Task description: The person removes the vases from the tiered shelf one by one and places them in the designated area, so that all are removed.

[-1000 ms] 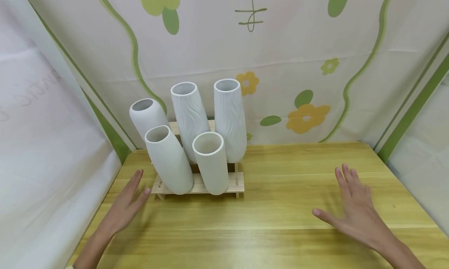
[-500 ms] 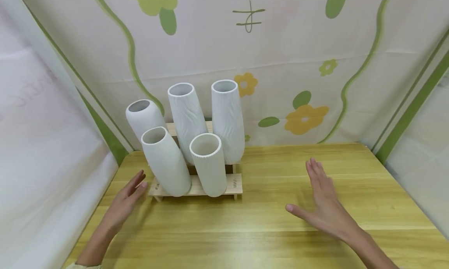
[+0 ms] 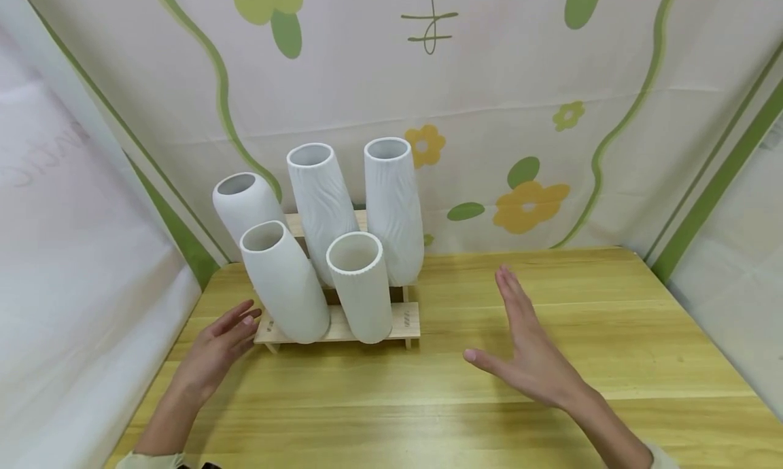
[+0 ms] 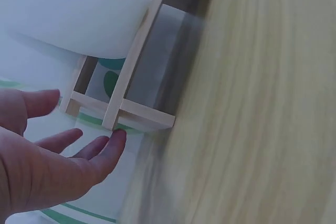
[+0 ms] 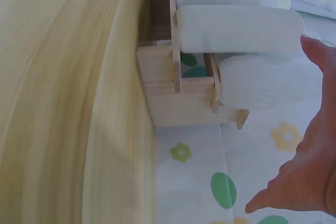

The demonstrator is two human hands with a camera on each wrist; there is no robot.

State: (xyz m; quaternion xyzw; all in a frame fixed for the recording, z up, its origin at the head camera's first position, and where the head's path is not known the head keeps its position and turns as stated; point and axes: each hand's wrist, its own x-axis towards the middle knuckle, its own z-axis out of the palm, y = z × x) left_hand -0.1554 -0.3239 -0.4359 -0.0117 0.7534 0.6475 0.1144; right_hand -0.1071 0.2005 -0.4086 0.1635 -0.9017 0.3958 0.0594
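Several white vases stand on a two-tier light wooden stand (image 3: 404,318). On the lower step are a smooth vase (image 3: 290,292) and a straight vase with a notched rim (image 3: 365,296). Behind them rise two wavy-ribbed vases (image 3: 321,194) and a smooth round-shouldered vase (image 3: 245,200). My left hand (image 3: 211,353) is at the stand's left end, fingers slightly bent; in the left wrist view a fingertip (image 4: 118,136) is right at the corner of the lower step. My right hand (image 3: 538,363) is held over the table right of the stand, thumb spread from straight fingers, holding nothing.
The stand rests on a wood-grain table (image 3: 581,306) near its back left corner. A white cloth (image 3: 489,81) with printed flowers and green wavy lines hangs behind it. More white cloth (image 3: 79,251) closes off the left side, and another panel (image 3: 734,217) the right.
My right hand has moved left across the table toward the stand. My left hand's fingers have bent more and come closer to the stand's left end. The vases stay on the stand.
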